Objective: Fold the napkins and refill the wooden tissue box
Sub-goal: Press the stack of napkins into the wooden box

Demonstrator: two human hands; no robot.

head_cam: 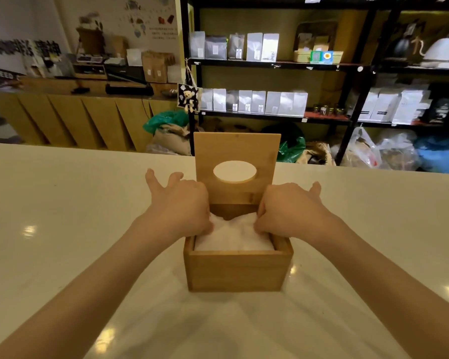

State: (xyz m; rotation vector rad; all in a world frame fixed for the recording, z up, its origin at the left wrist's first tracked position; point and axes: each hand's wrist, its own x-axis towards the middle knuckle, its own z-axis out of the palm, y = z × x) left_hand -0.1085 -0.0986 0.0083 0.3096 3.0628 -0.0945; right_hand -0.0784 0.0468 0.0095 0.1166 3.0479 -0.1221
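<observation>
The wooden tissue box (237,270) stands in the middle of the white table. Its hinged lid (236,151) with an oval hole is raised upright at the back. A stack of white napkins (233,235) fills the inside, its top rumpled. My left hand (182,206) reaches in over the left wall, fingertips pressed onto the napkins' left edge. My right hand (288,209) mirrors it on the right edge. On both hands the thumb and outer fingers stick out beyond the box walls. The fingertips are partly hidden among the napkins.
The glossy white table (62,229) stretches wide on both sides and toward me. Beyond its far edge stand black shelves (270,64) with pouches, bags on the floor, and a wooden counter (75,117) at the left.
</observation>
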